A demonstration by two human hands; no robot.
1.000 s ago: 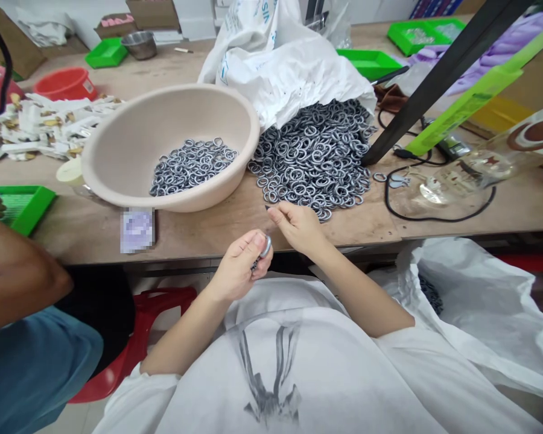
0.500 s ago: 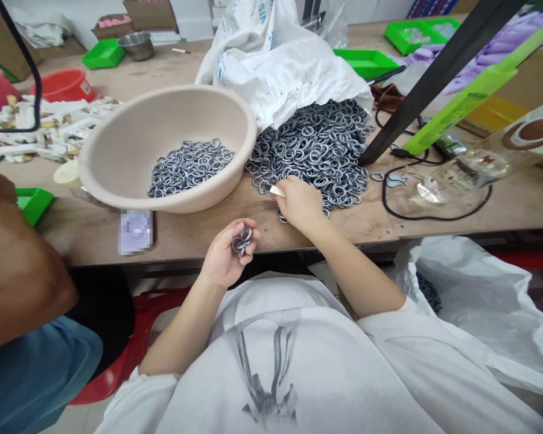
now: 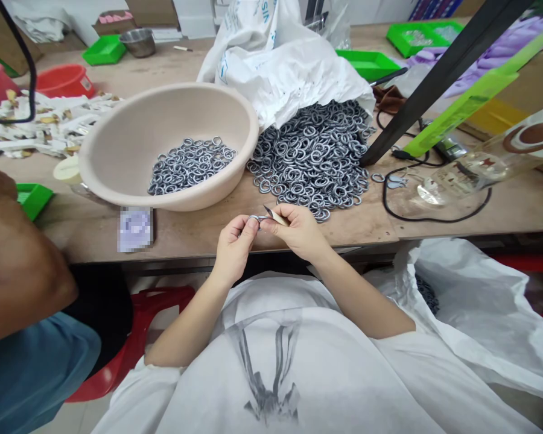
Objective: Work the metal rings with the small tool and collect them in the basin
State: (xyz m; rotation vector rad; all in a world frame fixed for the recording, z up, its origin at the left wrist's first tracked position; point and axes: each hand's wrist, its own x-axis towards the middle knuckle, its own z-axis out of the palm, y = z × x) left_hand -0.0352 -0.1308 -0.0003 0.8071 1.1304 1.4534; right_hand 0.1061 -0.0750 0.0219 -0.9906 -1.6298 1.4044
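Your left hand (image 3: 233, 247) pinching a grey ring (image 3: 254, 217) by the table (image 3: 199, 238) edge, your right hand (image 3: 302, 234) gripping a pale pointed tool (image 3: 278, 217), beige basin (image 3: 163, 114) part-filled with loose rings (image 3: 190, 167), white sack (image 3: 294, 75) spilling a ring heap (image 3: 317, 157).

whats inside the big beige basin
A heap of grey rings lies in the beige basin, toward its right side. Lower rings and the floor beneath them are covered, out of sight.
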